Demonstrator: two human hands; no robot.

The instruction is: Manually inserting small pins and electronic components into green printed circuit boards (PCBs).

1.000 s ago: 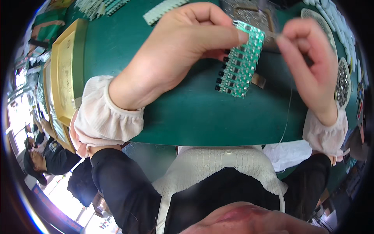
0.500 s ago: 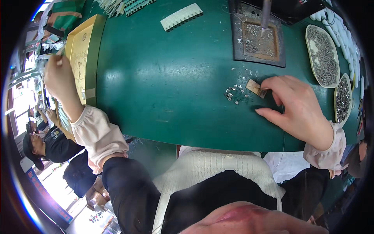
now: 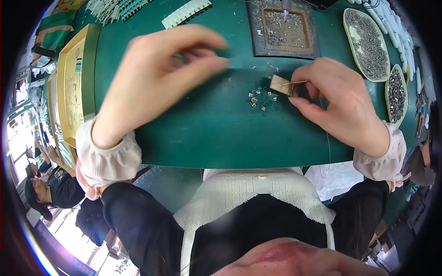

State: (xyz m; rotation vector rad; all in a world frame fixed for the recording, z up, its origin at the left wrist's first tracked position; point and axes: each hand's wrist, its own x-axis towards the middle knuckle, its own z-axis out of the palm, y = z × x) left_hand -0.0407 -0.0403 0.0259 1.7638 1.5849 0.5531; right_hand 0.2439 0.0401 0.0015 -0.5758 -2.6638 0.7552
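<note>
My left hand point(image 3: 161, 76), smeared by motion, hangs over the left of the green table. Its thumb and index finger are apart, and I see nothing between them. At the right, my right hand point(image 3: 336, 101) has its thumb and fingertips closed at the edge of a small tan block point(image 3: 279, 84). A thin metal pin point(image 3: 294, 83) lies across the block's end by the fingers. Below the hand a fine wire point(image 3: 328, 138) trails to the table's edge. Small shiny metal clips point(image 3: 258, 99) are scattered beside the block.
A yellow box point(image 3: 69, 96) with a small dark green strip point(image 3: 78, 65) stands at the left. A dark tray point(image 3: 285, 50) of metal bits sits beneath a pointed tool point(image 3: 286, 7). Two dishes point(image 3: 374, 76) point(image 3: 390, 99) of metal parts lie right. A white strip point(image 3: 186, 14) lies far back.
My left hand has come from the yellow box toward the table's middle. My right thumb has closed in on the tan block. The view has shifted slightly.
</note>
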